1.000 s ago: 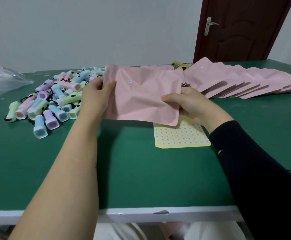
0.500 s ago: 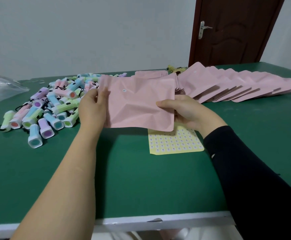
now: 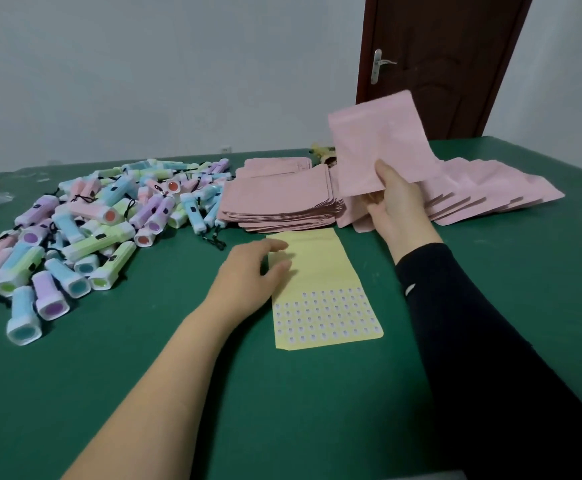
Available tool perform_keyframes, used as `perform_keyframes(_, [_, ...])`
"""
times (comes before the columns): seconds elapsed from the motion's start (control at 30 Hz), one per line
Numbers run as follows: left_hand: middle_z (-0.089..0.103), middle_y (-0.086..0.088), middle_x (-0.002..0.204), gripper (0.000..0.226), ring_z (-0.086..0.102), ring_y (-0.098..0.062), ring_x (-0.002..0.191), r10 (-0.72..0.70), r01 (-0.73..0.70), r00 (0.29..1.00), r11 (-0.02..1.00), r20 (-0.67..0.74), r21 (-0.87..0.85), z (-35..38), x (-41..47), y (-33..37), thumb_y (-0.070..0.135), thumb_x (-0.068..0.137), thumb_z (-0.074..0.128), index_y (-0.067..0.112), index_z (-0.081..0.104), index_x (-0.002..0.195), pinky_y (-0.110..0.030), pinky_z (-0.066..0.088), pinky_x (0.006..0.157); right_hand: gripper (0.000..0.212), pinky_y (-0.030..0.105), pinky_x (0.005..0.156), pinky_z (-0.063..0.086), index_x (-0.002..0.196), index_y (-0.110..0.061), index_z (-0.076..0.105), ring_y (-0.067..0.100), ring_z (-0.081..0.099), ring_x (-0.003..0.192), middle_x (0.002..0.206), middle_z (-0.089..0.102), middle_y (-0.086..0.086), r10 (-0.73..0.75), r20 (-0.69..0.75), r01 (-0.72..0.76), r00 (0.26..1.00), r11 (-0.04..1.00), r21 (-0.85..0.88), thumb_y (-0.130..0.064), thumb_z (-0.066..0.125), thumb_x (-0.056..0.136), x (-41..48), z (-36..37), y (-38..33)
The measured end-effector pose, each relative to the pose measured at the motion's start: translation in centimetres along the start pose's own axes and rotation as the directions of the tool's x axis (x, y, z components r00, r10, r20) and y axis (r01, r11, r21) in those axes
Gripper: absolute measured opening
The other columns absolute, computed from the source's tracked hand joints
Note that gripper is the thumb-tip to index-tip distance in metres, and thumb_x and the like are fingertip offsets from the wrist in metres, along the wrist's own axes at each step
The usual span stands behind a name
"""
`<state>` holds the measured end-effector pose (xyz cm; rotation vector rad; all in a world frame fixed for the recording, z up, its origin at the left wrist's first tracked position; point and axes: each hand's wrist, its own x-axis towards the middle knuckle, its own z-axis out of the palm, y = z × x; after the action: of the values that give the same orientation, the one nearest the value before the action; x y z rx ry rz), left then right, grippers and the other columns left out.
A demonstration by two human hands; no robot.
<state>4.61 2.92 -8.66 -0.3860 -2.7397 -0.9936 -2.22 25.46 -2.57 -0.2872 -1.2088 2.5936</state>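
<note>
My right hand pinches a pink pouch by its lower edge, lifted above the worktop near the far edge. My left hand lies with relaxed fingers on the yellow sticker sheet, at the middle of the worktop.

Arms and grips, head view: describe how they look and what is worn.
The left arm is bare, no sleeve in view. The right arm wears a long black sleeve to the wrist, with a small white mark near the cuff. The left grip and right grip are ungloved; no ring or watch shows.
</note>
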Motion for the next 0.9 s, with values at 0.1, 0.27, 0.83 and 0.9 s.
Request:
perform_keyframes(0.1, [0.06,0.013,0.129,0.034,0.048,-0.011,0.125,0.007,-0.008,1.0,0.999,0.023,0.047,0.2,0.0,0.0,0.036,0.096,0.057,0.028,0.059,0.129,-0.043,0.04,0.107,0.01,0.05,0.092,0.053,0.103,-0.017,0.065,0.025,0.07,0.099,0.103,0.075,0.002,-0.015,0.005,0.015,1.0,0.998,-0.054,-0.018,0.064,0.093,1.7,0.7,0.6])
perform_keyframes(0.27, [0.059,0.017,0.125,0.033,0.047,-0.009,0.121,-0.006,0.006,1.0,0.997,0.002,0.076,0.5,-0.2,-0.2,0.04,0.096,0.056,0.03,0.06,0.127,-0.04,0.038,0.106,0.017,0.05,0.107,0.042,0.107,-0.015,0.064,0.026,0.063,0.112,0.117,0.07,0.004,0.04,-0.026,-0.042,0.999,0.996,-0.073,-0.025,0.064,0.093,4.5,0.6,2.2])
perform_keyframes(0.83, [0.057,0.018,0.127,0.027,0.044,-0.01,0.122,-0.003,-0.005,0.999,0.987,0.045,0.163,0.8,0.0,-0.6,0.044,0.097,0.052,0.036,0.06,0.121,-0.035,0.035,0.105,0.028,0.025,0.076,0.049,0.112,-0.011,0.048,0.018,0.062,0.098,0.106,0.063,-0.002,-0.114,-0.163,0.071,0.98,0.967,-0.245,-0.023,0.064,0.092,6.9,-0.5,2.7])
perform_keyframes(0.9, [0.057,0.017,0.127,0.027,0.044,-0.011,0.123,-0.008,0.0,0.999,0.986,0.047,0.164,0.7,0.0,-0.6,0.044,0.097,0.052,0.036,0.06,0.121,-0.035,0.034,0.104,0.021,0.019,0.064,0.047,0.11,-0.01,0.051,0.017,0.061,0.094,0.098,0.061,-0.006,-0.175,-0.168,0.117,0.97,0.944,-0.31,-0.018,0.061,0.093,6.7,-0.6,2.6])
